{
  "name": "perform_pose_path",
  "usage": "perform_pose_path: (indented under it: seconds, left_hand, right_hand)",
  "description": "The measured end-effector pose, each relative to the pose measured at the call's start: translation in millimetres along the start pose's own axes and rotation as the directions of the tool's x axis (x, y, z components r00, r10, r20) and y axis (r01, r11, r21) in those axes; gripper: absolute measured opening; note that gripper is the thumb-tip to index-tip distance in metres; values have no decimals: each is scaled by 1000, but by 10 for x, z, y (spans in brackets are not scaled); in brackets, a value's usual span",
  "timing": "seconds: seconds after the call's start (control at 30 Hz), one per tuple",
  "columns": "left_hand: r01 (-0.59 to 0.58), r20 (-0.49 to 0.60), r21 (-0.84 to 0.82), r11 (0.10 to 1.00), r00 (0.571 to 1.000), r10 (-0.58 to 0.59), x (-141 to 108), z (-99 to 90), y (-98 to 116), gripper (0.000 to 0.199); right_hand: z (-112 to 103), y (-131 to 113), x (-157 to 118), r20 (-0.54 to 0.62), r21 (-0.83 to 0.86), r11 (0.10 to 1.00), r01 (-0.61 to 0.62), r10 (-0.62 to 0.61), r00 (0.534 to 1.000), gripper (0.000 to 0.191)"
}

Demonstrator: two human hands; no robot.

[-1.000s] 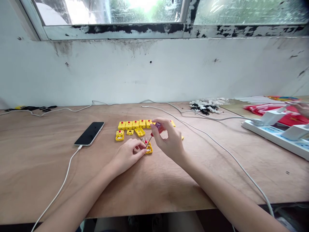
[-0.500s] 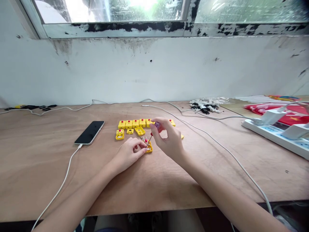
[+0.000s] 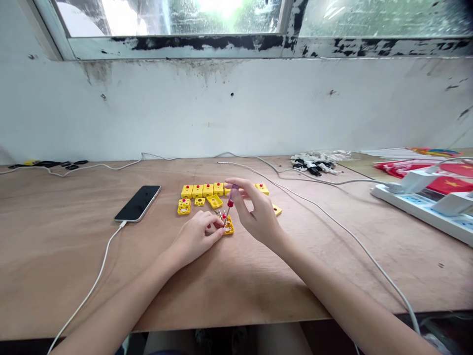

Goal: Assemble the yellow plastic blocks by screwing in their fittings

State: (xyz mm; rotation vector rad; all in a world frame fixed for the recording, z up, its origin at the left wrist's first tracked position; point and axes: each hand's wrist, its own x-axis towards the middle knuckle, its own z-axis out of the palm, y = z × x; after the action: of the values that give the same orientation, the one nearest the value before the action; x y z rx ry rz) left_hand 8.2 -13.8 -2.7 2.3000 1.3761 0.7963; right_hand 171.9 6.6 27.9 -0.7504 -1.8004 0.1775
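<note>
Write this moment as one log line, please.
left hand: touches case | right hand: holds screwdriver, tip at case | phone: cable attached

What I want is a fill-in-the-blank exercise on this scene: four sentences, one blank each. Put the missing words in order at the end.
1. The screwdriver is held in the person's ____ hand.
2. The left hand is at the open case, whose colour is ____.
3. The buttons on the row of boxes are ____.
4. As the person sees it, the phone lies to the ____ of that row.

Missing words: right; yellow; red; left.
</note>
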Motion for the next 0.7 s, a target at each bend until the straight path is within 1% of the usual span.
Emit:
perform_pose_path:
  seconds: [0.07, 0.13, 0.23, 0.3, 0.37, 0.5, 0.57, 0.63, 0.7]
  left_hand:
    - [4, -3, 1, 1000, 1000, -4, 1, 4, -2, 12]
    - [8, -4, 3, 1000, 1000, -7, 5, 11, -10, 12]
    - [6, 1, 14, 1000, 1000, -6, 10, 20, -17, 12]
    - [12, 8, 23, 1000, 1000, -13, 11, 19, -9, 12]
    - [29, 14, 19, 999, 999, -29, 9, 14, 4, 15]
    - [47, 14, -2, 999, 999, -47, 14, 19, 10, 18]
    - [38, 9, -4, 999, 999, -38, 18, 28, -2, 17]
    - [34, 7, -3, 999, 999, -34, 19, 35, -12, 16]
    - [37, 10, -1, 999, 999, -37, 13, 35, -11, 17]
  right_hand:
    - [4, -1, 9, 36, 86, 995, -53, 50, 998, 23]
    - [20, 6, 16, 21, 127, 988, -85, 83, 996, 23]
    - [54, 20, 14, -71, 59, 992, -112, 116, 991, 17]
    - [71, 22, 6, -105, 24, 992, -121, 123, 987, 17]
    - [77, 13, 0, -73, 60, 989, -132, 136, 988, 20]
    - [61, -15, 13, 63, 240, 955, -176, 166, 984, 24]
    - [53, -10, 27, 81, 289, 938, -193, 177, 981, 24]
    - [53, 9, 37, 35, 262, 942, -211, 209, 977, 22]
    - [58, 28, 35, -38, 184, 957, -226, 237, 971, 20]
